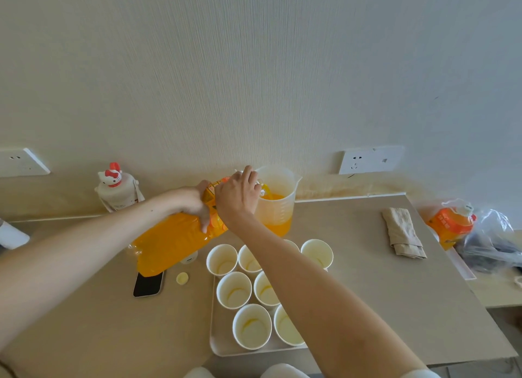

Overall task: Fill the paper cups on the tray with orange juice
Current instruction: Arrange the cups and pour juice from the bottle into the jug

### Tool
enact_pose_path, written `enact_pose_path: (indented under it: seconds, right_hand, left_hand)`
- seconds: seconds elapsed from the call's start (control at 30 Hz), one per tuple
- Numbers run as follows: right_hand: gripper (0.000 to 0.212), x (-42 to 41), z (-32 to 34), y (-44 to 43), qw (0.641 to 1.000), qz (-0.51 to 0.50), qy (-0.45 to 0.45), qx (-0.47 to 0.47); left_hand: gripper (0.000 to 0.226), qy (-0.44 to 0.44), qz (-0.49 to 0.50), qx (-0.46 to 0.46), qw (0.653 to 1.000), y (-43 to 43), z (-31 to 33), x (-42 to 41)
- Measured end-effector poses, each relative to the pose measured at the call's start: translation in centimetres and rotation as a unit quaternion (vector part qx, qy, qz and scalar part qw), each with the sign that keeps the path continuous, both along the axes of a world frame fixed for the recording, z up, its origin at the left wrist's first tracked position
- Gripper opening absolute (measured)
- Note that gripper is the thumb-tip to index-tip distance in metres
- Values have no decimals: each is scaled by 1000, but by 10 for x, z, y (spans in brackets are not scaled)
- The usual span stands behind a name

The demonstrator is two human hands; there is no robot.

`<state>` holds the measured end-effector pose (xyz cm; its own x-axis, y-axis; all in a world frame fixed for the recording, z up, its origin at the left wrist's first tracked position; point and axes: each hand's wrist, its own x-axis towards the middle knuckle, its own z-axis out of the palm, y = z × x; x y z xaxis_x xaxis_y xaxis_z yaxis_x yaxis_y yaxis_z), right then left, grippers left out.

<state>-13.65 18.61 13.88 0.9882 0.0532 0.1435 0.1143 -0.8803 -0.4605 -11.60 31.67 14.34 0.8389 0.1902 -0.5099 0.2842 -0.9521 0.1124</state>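
Note:
A large orange juice bottle is tipped on its side, neck toward a clear measuring jug by the wall. Juice streams into the jug, which is partly filled. My left hand grips the bottle's middle. My right hand holds the bottle near its neck, hiding the mouth. Several white paper cups stand on a white tray in front of the jug; they hold only traces of yellow. My right forearm crosses over some cups.
A black phone and a yellow bottle cap lie left of the tray. A white cartoon-cat bottle stands at the back left. A folded cloth lies right; an orange pack and plastic bags sit beyond the table's right edge.

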Motion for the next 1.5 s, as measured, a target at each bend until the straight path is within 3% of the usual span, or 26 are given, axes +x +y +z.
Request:
enact_pose_path:
  seconds: [0.27, 1.13, 1.5]
  right_hand:
    - [44, 0, -1, 0, 1000, 2, 2, -6]
    - [44, -1, 0, -2, 1000, 5, 7, 2]
    - [46, 0, 0, -1, 1000, 3, 7, 6]
  left_hand:
    - [145, -3, -4, 2, 1000, -1, -1, -2]
    - [118, -15, -1, 18, 1000, -6, 4, -7]
    - [127, 5, -13, 13, 1000, -10, 15, -12]
